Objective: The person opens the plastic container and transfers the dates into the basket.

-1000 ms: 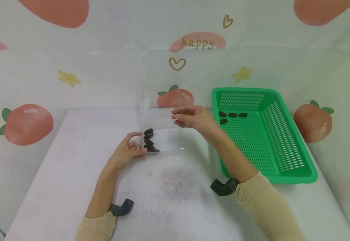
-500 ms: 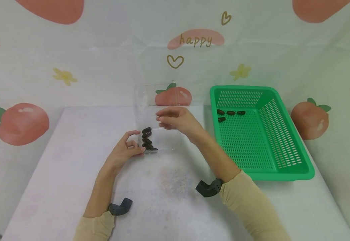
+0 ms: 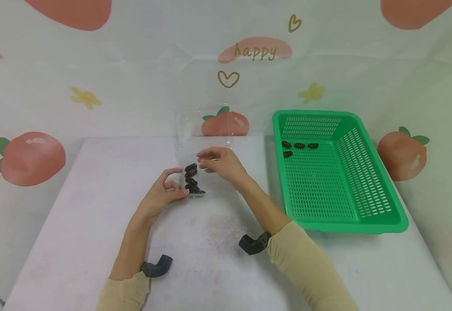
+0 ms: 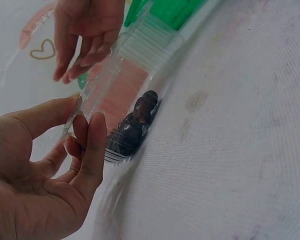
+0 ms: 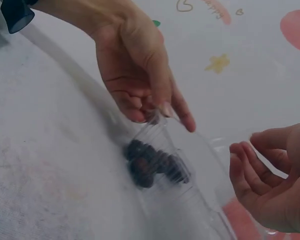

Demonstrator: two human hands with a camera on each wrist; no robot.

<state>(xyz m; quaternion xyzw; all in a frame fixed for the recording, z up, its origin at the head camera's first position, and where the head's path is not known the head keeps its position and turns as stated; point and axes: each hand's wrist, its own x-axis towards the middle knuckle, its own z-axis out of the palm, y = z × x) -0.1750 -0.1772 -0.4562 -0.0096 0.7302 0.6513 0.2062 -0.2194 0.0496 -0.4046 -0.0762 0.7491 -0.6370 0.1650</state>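
My left fingers [image 4: 95, 150] are pinching the side of the clear box [image 3: 215, 185], and my right fingers [image 3: 210, 151] are hanging loose, holding nothing, near the dark pieces [image 3: 191, 173] lying in it. To do this well, I should be keeping the box still and picking softly, just one piece. To my right, the green basket [image 3: 358, 226] is sitting on the counter [image 3: 70, 224] with four more pieces [image 3: 300, 146] inside.

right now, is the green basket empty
No, in the head view four dark oval pieces lie inside the green basket, near its far left corner.
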